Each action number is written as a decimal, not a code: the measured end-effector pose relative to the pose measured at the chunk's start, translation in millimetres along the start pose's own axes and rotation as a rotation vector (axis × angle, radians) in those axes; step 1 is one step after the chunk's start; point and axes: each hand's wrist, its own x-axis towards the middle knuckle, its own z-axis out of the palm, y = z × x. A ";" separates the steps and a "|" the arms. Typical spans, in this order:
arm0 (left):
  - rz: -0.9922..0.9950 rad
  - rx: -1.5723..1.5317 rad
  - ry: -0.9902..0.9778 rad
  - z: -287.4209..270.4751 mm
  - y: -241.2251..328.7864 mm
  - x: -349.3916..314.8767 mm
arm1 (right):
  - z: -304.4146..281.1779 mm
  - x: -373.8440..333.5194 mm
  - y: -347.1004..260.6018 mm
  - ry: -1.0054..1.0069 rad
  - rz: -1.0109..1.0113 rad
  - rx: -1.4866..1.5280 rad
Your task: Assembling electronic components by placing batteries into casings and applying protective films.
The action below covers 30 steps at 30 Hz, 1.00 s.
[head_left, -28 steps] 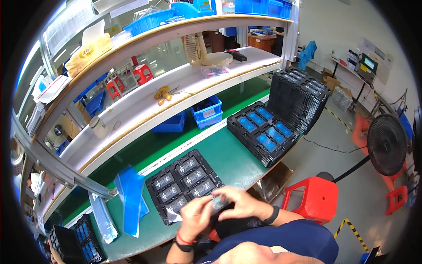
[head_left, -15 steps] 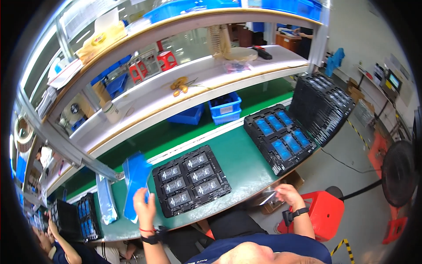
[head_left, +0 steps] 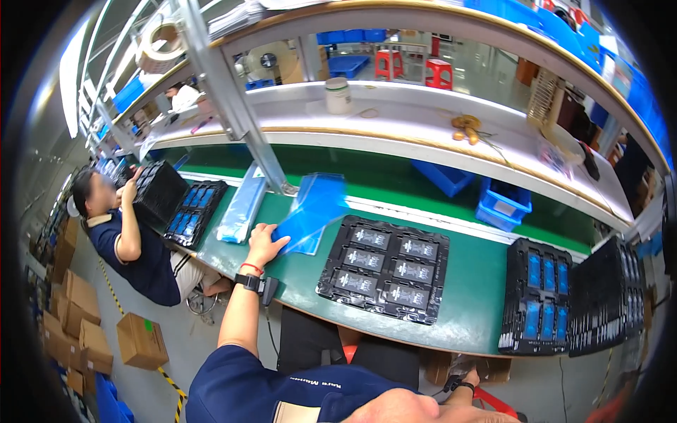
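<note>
My left hand (head_left: 264,244) reaches out over the green workbench (head_left: 465,310) and grips the near corner of a blue plastic bag (head_left: 314,208) on a small pile of such bags. Just right of it lies a black tray (head_left: 384,271) holding several dark flat modules. My right hand is low at the bottom edge, below the bench front; only its wrist with a dark band (head_left: 462,385) shows, so what it holds is hidden.
A second pile of blue bags (head_left: 242,204) lies left of a slanted metal post (head_left: 233,106). At the right sit a tray of blue modules (head_left: 541,296) and stacked black trays (head_left: 608,296). Blue bins (head_left: 504,206) stand behind. A seated co-worker (head_left: 134,243) works at left; cardboard boxes (head_left: 141,340) are on the floor.
My view has swung left. My left hand went from beside the tray onto the blue bags; my right hand dropped below the bench edge and mostly out of sight.
</note>
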 end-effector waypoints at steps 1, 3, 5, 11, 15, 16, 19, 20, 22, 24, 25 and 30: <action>-0.006 -0.015 0.000 0.8 3.8 -0.5 | -0.8 -16.9 -12.9 0.018 -0.010 -0.023; -0.011 -0.058 0.019 1.2 10.2 -0.8 | -8.3 -1.7 -6.8 0.007 -0.097 -0.067; -0.020 -0.077 -0.019 -0.3 3.8 -2.5 | -5.9 -19.4 -15.1 -0.019 -0.002 -0.204; 0.032 -0.048 -0.003 15.7 12.9 -5.2 | -13.9 -25.5 8.4 -0.141 -0.036 -0.454; -0.014 -0.003 -0.026 3.8 6.5 -8.6 | 6.2 -90.2 -1.4 -0.501 -0.269 -0.733; -0.009 -0.025 -0.009 4.4 9.3 -6.5 | 8.6 -92.7 -0.9 -0.484 -0.274 -0.720; 0.040 -0.071 0.009 8.9 7.8 -1.1 | 27.7 -90.4 -3.2 -0.593 -0.513 -1.024; 0.052 -0.074 0.010 8.8 7.3 -0.5 | 33.8 -88.8 -4.8 -0.629 -0.572 -1.108; 0.059 -0.063 0.000 9.0 15.8 -1.5 | 44.6 -82.9 -7.4 -0.690 -0.687 -1.276; 0.041 -0.033 -0.083 -1.1 29.9 -6.4 | 52.7 -80.0 -8.7 -0.755 -0.799 -1.448; 0.046 -0.036 -0.084 2.0 31.9 -6.7 | 54.9 -79.9 -8.5 -0.788 -0.853 -1.535; 0.085 0.029 -0.134 8.6 36.4 -14.9 | 52.3 -87.3 -14.3 -0.730 -1.014 -1.644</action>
